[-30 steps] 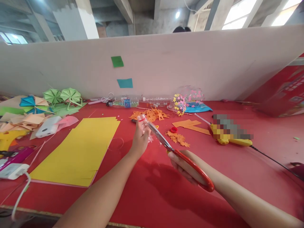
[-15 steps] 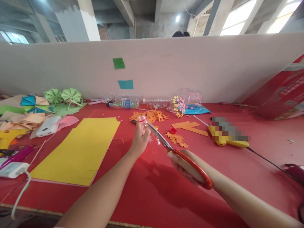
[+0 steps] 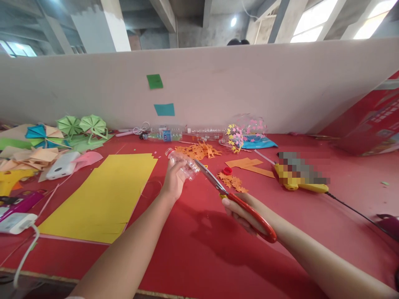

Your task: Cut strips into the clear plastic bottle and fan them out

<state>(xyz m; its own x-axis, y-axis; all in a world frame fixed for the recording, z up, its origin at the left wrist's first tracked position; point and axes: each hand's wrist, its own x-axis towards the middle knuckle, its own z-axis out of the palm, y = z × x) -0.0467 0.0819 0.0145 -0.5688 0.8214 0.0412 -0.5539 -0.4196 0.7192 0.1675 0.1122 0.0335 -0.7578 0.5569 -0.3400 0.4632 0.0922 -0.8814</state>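
Note:
My left hand (image 3: 173,180) is closed round a small clear plastic bottle (image 3: 183,160), held above the red table (image 3: 202,249) with its neck tilted up to the left. My right hand (image 3: 241,211) grips red-handled scissors (image 3: 237,199). Their blades point up-left and meet the bottle's right end. A red bottle cap (image 3: 227,170) lies on the table beyond the scissors, beside orange star cut-outs (image 3: 232,182).
A yellow sheet (image 3: 106,195) lies left of my arm. Folded paper fans (image 3: 81,126), a white power bank (image 3: 60,166), a glue gun (image 3: 299,180) with its cord, a star-covered bottle (image 3: 246,128) and a red box (image 3: 374,124) surround the work area. A white partition (image 3: 249,83) stands behind.
My left hand has turned the bottle, so its neck now leans left instead of standing up. The scissors have shifted slightly up and left against it.

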